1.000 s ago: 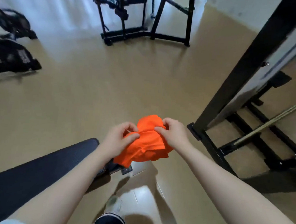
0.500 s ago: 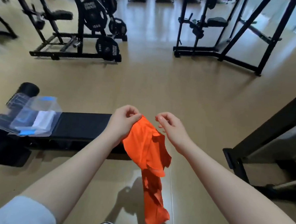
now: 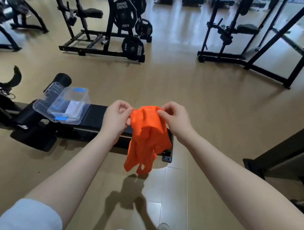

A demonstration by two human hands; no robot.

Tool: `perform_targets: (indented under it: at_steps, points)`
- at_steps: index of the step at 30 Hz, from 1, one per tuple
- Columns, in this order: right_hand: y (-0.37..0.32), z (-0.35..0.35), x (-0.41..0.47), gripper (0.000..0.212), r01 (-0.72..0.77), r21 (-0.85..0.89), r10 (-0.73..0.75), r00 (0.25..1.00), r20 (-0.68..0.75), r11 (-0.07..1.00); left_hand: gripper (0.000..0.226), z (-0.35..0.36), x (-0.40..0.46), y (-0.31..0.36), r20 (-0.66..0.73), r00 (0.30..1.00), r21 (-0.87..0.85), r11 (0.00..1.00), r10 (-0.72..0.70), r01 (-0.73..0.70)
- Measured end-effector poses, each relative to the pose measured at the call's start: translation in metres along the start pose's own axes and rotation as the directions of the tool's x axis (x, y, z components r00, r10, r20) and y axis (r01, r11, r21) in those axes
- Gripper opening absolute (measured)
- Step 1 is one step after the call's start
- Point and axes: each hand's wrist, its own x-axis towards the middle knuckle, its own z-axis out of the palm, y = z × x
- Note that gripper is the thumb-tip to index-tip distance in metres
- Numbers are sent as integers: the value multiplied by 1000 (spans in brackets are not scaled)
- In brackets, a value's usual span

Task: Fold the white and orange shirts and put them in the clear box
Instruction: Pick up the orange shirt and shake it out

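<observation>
An orange shirt (image 3: 146,141) hangs crumpled in the air in front of me, above the near end of a black bench (image 3: 94,119). My left hand (image 3: 116,117) pinches its top edge on the left and my right hand (image 3: 175,117) pinches the top edge on the right. The clear box (image 3: 69,107) with blue clips stands on the bench to the left of my hands. A folded white shirt (image 3: 73,109) lies inside it. The box's clear lid (image 3: 46,100) lies beside it on the left.
The bench runs left to right across a tan floor. Black weight racks with plates (image 3: 125,13) stand at the back, a black frame (image 3: 257,41) at the back right and a dark upright (image 3: 283,151) close on the right. My shoes (image 3: 162,229) show at the bottom.
The view swung left and up, bringing the bench and box into sight. The shirt went from bunched to hanging long from my left hand; now both hands hold its top edge again.
</observation>
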Motion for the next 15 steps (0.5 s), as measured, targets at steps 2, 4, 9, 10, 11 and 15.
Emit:
perform_targets:
  at_steps: [2, 4, 9, 10, 11, 15]
  points:
    - [-11, 8, 2, 24, -98, 143, 103, 994, -30, 985, 18, -11, -2, -6, 7, 1000, -81, 996, -21, 21]
    - [-24, 16, 3, 21, -141, 241, 146, 989, 0, 960, 14, -13, -9, -7, 107, 994, -139, 990, -11, 25]
    - [-50, 28, 8, 20, -184, 342, 178, 983, 47, 921, 26, -12, -24, -12, 315, 945, -192, 981, 84, -24]
    - [-52, 29, 9, 19, -192, 360, 187, 981, 49, 913, 30, -12, -26, -15, 303, 947, -142, 988, 108, -67]
    - [-53, 29, 11, 19, -192, 367, 189, 981, 46, 910, 27, -13, -26, -17, 264, 957, -97, 990, 122, -99]
    - [-51, 23, 14, 18, -187, 376, 199, 980, 7, 908, 19, -15, -21, -12, 110, 985, -151, 982, 135, -118]
